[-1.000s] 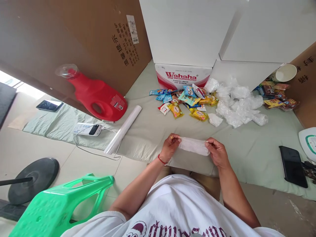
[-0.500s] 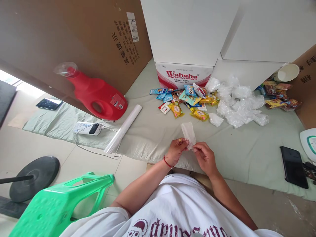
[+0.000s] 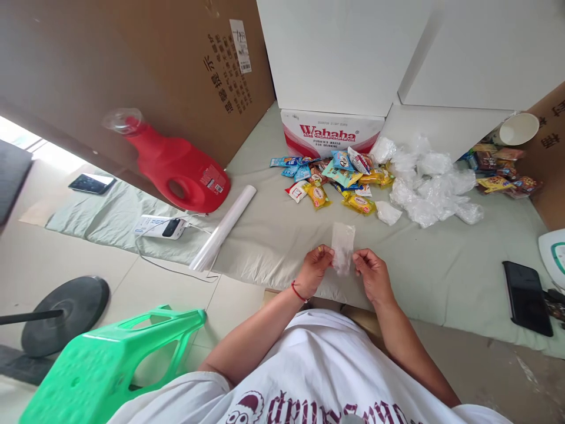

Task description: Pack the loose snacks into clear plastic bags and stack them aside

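Observation:
A small clear plastic bag (image 3: 343, 242) is stretched flat between my two hands, above the near edge of the cloth-covered surface. My left hand (image 3: 314, 269) pinches its left side, a red string around the wrist. The right side is pinched between the thumb and finger of my right hand (image 3: 372, 274). Beyond the bag lies a heap of wrapped snacks (image 3: 334, 176) in blue, yellow and red packets. To the right of that heap is a pile of crumpled clear plastic bags (image 3: 426, 182), with one whitish bag (image 3: 388, 213) at its near left.
A red jug (image 3: 185, 176) and a clear plastic roll (image 3: 223, 228) lie to the left, near a power bank (image 3: 152, 227) with a cable. At the back stands a Wahaha carton (image 3: 331, 132). A black phone (image 3: 527, 297) lies right; a green stool (image 3: 110, 353) stands left on the floor.
My hands have moved slightly apart. The bag, bunched at its lower end before, is now spread wider and straighter between them. The camera view has shifted a little.

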A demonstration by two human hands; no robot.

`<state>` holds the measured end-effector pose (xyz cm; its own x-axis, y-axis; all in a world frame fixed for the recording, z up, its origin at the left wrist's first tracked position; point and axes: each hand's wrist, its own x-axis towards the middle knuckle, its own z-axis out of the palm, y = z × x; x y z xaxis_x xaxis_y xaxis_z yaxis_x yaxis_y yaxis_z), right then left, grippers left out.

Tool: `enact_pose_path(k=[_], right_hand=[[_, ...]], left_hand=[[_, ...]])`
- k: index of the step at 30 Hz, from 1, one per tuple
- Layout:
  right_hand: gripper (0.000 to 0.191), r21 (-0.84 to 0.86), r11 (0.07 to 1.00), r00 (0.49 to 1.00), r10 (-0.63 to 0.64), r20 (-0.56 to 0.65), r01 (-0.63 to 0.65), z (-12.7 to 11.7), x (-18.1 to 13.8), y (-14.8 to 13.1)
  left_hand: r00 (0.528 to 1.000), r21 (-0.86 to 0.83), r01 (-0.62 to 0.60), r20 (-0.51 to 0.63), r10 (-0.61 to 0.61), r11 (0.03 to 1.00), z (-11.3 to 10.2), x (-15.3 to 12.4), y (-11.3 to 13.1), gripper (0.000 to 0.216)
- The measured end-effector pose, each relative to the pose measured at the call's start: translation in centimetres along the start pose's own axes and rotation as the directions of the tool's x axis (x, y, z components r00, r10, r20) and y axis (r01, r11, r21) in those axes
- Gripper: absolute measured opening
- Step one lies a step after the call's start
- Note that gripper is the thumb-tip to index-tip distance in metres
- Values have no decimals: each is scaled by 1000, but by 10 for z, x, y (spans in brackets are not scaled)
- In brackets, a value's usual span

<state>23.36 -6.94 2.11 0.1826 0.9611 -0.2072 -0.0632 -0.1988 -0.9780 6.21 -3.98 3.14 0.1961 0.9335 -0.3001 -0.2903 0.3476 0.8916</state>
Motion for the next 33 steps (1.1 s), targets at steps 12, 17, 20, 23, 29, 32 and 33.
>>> enact_pose_path(k=[12,17,20,23,29,32,33], right_hand=[[47,212,932,947,254,195,-294,0,-6,-14],[47,277,925,966,239,103,-259,11,-2,-18],[47,315,919,972,227,65,-236,10,2,-17],[49,300,928,975,213,61,-222,6,4,-11],[53,-24,999,988,-29,-149,25,-1,-7,3],[56,-86,989,990,-127,-53,122,2,-13,-2],[52,-101,987,992,-125,2,125,4,-13,-5]], left_hand=[[990,-316,140,67,-125,938,-3,0,3,42],[981,-307,191,84,-173,932,-6,-2,0,52],[960,-257,249,196,-202,934,-8,-8,2,57],[942,-184,266,258,-215,946,-9,-13,1,50],[995,165,-62,89,48,984,-5,-14,-2,26],[971,328,-232,137,197,916,-1,-16,0,13],[964,334,-259,152,220,906,0,-16,0,11]])
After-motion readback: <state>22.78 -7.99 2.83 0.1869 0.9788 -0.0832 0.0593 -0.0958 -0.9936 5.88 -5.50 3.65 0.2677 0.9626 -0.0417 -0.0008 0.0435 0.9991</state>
